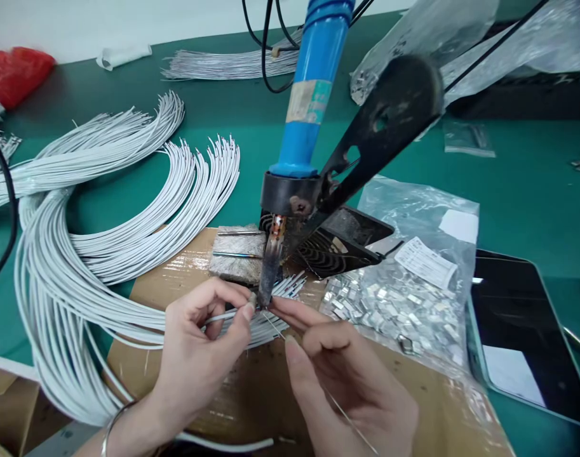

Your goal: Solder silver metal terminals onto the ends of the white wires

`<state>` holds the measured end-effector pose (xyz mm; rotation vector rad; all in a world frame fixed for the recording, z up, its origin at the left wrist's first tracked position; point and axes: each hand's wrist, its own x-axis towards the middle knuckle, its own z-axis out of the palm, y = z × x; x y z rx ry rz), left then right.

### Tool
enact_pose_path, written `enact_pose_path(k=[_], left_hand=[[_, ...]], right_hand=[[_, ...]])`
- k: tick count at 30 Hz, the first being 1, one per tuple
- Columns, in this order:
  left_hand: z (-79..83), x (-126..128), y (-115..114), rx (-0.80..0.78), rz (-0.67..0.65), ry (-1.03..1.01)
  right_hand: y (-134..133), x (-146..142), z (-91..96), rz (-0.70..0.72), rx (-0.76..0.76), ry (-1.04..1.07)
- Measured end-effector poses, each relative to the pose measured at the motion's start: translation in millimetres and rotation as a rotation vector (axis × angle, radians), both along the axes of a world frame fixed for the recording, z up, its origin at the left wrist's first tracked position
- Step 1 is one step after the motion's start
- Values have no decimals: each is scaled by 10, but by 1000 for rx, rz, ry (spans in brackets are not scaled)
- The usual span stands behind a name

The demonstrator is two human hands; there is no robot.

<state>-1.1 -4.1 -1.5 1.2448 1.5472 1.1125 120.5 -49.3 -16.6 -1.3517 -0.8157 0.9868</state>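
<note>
Green matting covers the tabletop (pixel 523 184), with a pale wall (pixel 80 22) behind it. Far left, a red bag (pixel 25 73) lies near the back edge. Nearer, thick bundles of white wires (pixel 46 266) curve across the mat, one bundle running onto a sheet of brown cardboard (pixel 270 393) and passing behind the left hand (pixel 201 349). That hand, with a bracelet (pixel 109 431) at the wrist, has thumb and forefinger pressed together, pinching one white wire (pixel 220 317) near its end, close under the iron's tip; the exact joint is too small and covered to make out. Behind the fingers sits a fuzzy grey block (pixel 237 270) with two metal rods across it. Mid-view, a blue-handled soldering iron (pixel 313 70) points steeply down, its shank passing through the collar of a black bracket (pixel 385 120). To the right of the tip, the right hand (pixel 347 374) pinches a thin metal wire (pixel 350 422) between thumb and fingers; it slants from the tip down beneath the palm. Beyond that hand lies a clear bag (pixel 375 203) of small shiny metal pieces (pixel 404 304), and just beside it a dark-screened device (pixel 518 311) rests on the mat.
</note>
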Motion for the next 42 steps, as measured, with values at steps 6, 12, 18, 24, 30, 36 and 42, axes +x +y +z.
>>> enact_pose_path(k=[6,12,18,24,30,36,42], left_hand=[[-19,-8,-5,-10,-3,12],[2,21,24,-32,-6,17],[23,20,19,-51,-7,20],[3,12,-12,-49,-13,23],[-74,-6,-53,-30,-2,8],[-12,8,-25,-39,-11,5],[-49,12,-54,-33,-1,23]], right_hand=[[6,3,3,6,-13,24],[6,24,-49,11,-17,14],[3,44,-72,3,-19,-20],[-1,45,-72,-1,2,-33],[-5,31,-65,-15,-5,-16],[0,56,-81,3,11,-20],[4,66,-79,0,-9,-42]])
